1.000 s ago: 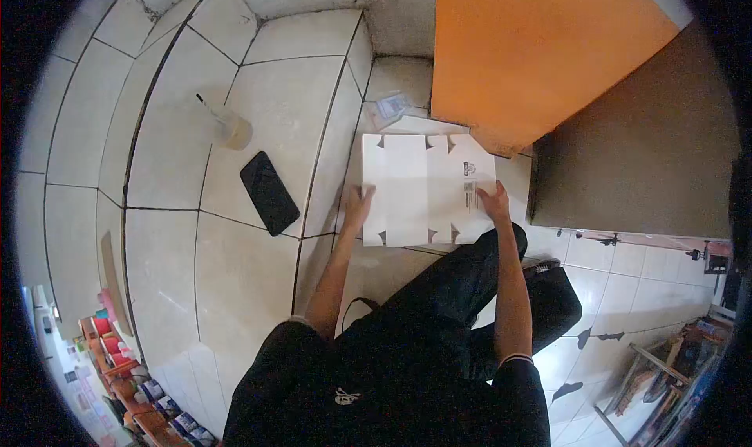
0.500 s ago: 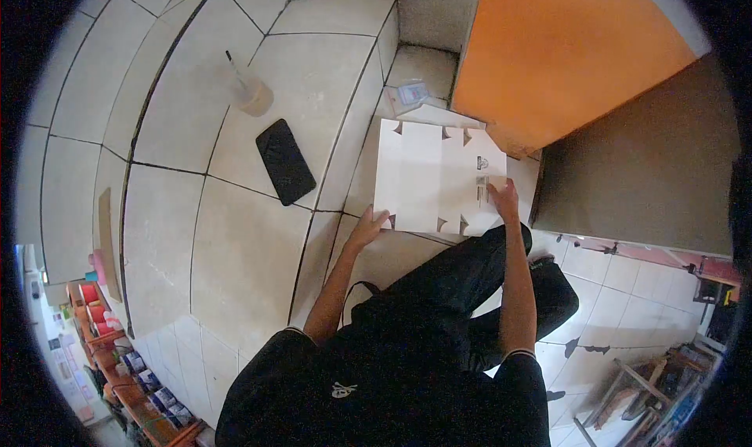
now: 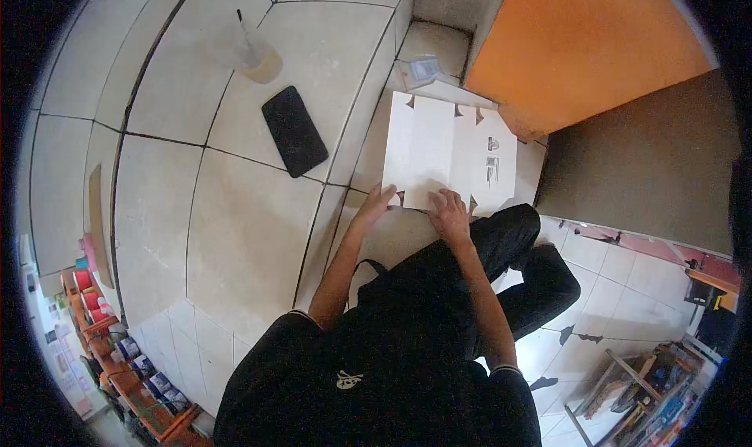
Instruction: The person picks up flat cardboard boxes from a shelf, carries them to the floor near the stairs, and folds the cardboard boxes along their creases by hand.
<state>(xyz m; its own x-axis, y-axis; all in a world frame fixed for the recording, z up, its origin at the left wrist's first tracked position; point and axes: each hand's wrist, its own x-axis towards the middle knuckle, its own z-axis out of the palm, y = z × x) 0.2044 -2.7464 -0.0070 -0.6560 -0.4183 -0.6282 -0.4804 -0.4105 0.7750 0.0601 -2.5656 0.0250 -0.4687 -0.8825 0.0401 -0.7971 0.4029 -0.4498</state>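
Note:
A flat white cardboard sheet (image 3: 431, 149) with notched edges and small black print on its right part lies in front of me. My left hand (image 3: 377, 204) grips its near left corner, with the thumb on top. My right hand (image 3: 449, 214) rests on the near edge, right of my left hand, fingers bent over the card; whether it pinches the edge cannot be made out. Another white piece (image 3: 450, 93) shows beyond the sheet's far edge.
On the tiled ledge at left are a black phone (image 3: 294, 131) and a plastic cup (image 3: 262, 63) with a straw. A clear packet (image 3: 424, 70) lies beyond the sheet. An orange panel (image 3: 587, 52) stands at right, shelved goods (image 3: 149, 373) at lower left.
My right hand has moved from the sheet's right side to the middle of its near edge. My left hand has slid from the left side to the near left corner. The view has shifted.

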